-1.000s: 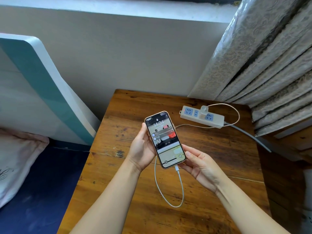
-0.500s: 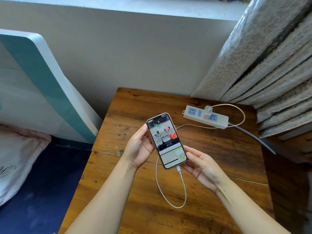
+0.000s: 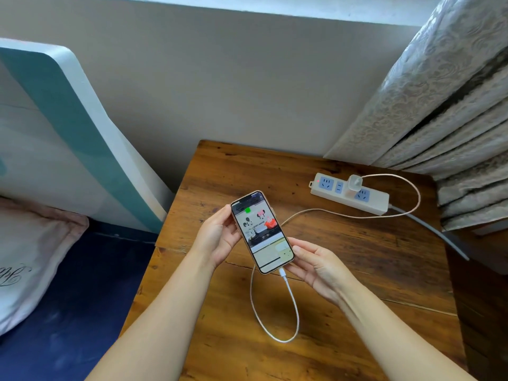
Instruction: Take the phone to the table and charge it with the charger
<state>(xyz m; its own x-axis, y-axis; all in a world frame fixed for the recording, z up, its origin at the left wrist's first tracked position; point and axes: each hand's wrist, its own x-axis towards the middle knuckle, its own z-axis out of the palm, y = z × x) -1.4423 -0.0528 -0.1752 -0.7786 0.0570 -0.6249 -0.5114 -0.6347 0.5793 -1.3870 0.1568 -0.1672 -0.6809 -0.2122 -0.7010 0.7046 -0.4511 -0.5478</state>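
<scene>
A phone (image 3: 261, 232) with a lit screen is held above the wooden table (image 3: 357, 257). My left hand (image 3: 217, 235) grips its left edge, my right hand (image 3: 316, 262) holds its lower right corner. A white charging cable (image 3: 291, 301) is plugged into the phone's bottom end and loops down onto the table. The cable runs on to a white charger plug (image 3: 354, 184) seated in a white power strip (image 3: 349, 193) at the back right of the table. A small green mark shows near the top of the screen.
A patterned curtain (image 3: 439, 92) hangs at the right, touching the table's back corner. The strip's grey cord (image 3: 434, 232) trails off the right edge. To the left lie a bed with a dark blue sheet (image 3: 82, 298), a pillow (image 3: 30, 257) and a white-teal headboard (image 3: 68, 127).
The phone's screen has changed from a lock screen with notifications to a wallpaper with a green mark. The hands and phone have stayed nearly in place.
</scene>
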